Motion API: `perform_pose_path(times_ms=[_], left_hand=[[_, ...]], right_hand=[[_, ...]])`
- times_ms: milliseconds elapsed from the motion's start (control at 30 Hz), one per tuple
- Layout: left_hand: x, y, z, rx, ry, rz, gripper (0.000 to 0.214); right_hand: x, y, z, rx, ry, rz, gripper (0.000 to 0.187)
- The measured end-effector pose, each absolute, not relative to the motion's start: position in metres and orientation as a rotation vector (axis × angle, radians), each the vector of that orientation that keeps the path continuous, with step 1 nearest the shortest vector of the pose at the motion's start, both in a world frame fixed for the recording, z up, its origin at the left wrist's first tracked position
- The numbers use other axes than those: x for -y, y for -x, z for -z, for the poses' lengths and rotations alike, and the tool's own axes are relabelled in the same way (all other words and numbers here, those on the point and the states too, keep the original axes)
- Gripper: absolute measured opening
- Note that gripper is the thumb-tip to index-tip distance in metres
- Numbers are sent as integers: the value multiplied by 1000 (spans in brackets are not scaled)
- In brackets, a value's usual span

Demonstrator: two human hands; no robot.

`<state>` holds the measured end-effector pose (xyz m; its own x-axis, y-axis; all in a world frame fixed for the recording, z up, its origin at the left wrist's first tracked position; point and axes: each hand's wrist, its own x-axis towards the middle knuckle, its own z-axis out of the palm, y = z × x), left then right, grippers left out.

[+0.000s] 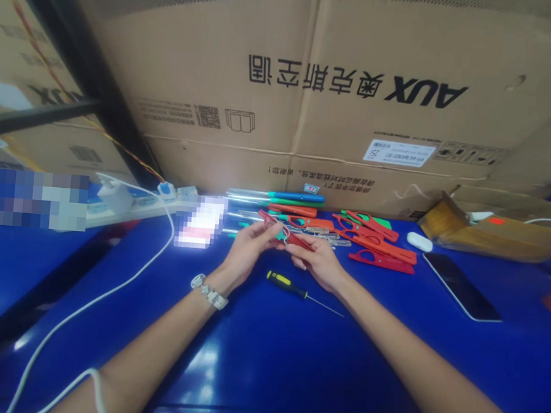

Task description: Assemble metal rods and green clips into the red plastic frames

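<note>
Between both hands is a red plastic casing (300,241) that looks like part of a long-nozzle lighter, with a green piece and a thin white wire at its middle. My left hand (249,248) pinches its left end between thumb and fingers, and a silver watch is on that wrist. The right end is gripped by my right hand (323,261), fingers curled round it. A black and yellow screwdriver (288,284) lies on the blue table just below the hands. Beyond them lie long-nozzle lighters (295,196) in blue, green and red.
More red and orange lighter casings (382,245) lie to the right, near a white earbud case (419,241), a phone (460,286) and an open cardboard box (497,233). At left are a power strip (132,210) and a white cable (106,295). A large carton (311,120) stands behind.
</note>
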<state>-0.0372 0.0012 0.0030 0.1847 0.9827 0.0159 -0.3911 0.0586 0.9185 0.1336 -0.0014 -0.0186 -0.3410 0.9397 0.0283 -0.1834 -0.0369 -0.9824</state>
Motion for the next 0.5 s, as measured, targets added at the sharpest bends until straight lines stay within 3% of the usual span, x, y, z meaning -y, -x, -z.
perform_pose_path(times_ms=[500], left_hand=[[-6, 50, -2, -842, -1140, -1144, 22]], right_hand=[[3, -135, 18, 1272, 867, -1566, 32]])
